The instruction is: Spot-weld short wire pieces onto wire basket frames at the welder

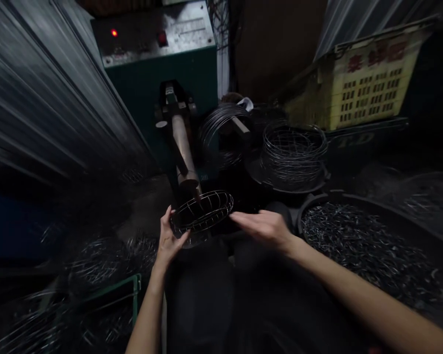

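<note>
A round wire frame (203, 211) of thin metal rings joined by short cross wires is held just below the tip of the machine's arm (184, 147). My left hand (170, 238) grips its left side, thumb below and fingers at the rim. Beside its right edge is my right hand (264, 227), fingers stretched out and pointing left, the fingertips close to the rim; whether they touch it I cannot tell.
The green machine (133, 78) with a red light stands ahead. Wire rings (295, 152) are stacked right of it. A tub (369, 250) of small metal pieces lies at the right, a yellow crate (372, 83) behind. Wire parts (96, 263) lie at the lower left.
</note>
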A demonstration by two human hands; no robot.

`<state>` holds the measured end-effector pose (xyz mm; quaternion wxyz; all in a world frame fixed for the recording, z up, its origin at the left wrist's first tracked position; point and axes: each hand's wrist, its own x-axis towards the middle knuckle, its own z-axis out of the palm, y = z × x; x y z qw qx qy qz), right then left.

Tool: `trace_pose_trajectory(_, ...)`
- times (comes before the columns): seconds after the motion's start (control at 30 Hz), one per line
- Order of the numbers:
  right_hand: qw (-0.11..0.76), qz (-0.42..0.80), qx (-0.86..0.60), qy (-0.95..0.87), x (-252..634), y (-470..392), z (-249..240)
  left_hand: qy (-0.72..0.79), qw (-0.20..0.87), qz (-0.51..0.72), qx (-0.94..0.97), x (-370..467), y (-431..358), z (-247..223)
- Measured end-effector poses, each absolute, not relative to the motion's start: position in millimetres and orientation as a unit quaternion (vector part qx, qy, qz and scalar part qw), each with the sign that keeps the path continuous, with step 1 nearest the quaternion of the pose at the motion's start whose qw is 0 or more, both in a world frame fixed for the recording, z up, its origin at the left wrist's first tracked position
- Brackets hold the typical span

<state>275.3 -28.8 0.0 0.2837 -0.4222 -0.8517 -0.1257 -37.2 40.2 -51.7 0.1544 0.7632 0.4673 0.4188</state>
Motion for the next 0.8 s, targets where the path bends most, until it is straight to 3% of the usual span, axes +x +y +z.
trace_pose_trajectory(0.1, 0.309, -0.028, -0.694, -0.650, 355, -84, -43, 0.491, 0.173, 0.453, 0.724, -39, 37, -67)
trace_pose_trajectory(0.23, 0.088, 0.123, -0.872, -0.465, 437, -153, -110, 0.496, 0.156, 0.497, 0.694, -33, 36, -71)
trace_pose_trajectory(0.3, 0.053, 0.218, -0.866, -0.448, 449, -176, -135, 0.491, 0.146, 0.508, 0.692, -30, 32, -71)
trace_pose_trajectory(0.5, 0.120, 0.287, -0.841, -0.443, 441, -190, -148, 0.466, 0.179, 0.481, 0.721, -26, 3, -71)
trace_pose_trajectory(0.67, 0.195, 0.224, -0.893, -0.338, 438, -192, -121, 0.467, 0.179, 0.459, 0.735, -19, -8, -49)
trace_pose_trajectory(0.8, 0.350, 0.191, -0.866, -0.302, 407, -180, -85, 0.469, 0.170, 0.455, 0.738, -9, -7, -29)
